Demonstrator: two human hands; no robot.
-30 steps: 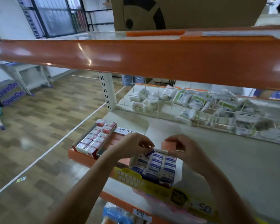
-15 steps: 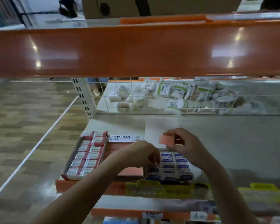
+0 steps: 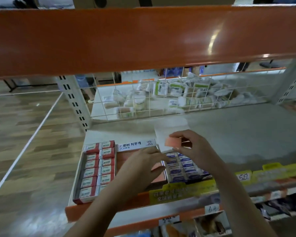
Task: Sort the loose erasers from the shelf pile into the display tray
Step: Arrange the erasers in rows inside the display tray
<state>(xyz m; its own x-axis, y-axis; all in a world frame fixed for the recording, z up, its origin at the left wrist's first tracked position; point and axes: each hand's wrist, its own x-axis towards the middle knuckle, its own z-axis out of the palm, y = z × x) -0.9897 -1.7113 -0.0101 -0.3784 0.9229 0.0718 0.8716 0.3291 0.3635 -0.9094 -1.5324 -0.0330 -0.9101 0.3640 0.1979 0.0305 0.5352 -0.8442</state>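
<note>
Eraser (image 3: pixel 171 142) above tray (image 3: pixel 183 180)

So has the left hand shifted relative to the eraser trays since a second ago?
Yes. The left hand has slid left, off the blue-label tray and onto the pink tray between it and the red-label tray.

The right hand (image 3: pixel 193 147) is raised, fingers (image 3: pixel 179 134) pinching. The left hand (image 3: pixel 143 166) reaches lower; its fingers seem extended, though blurred.
</note>
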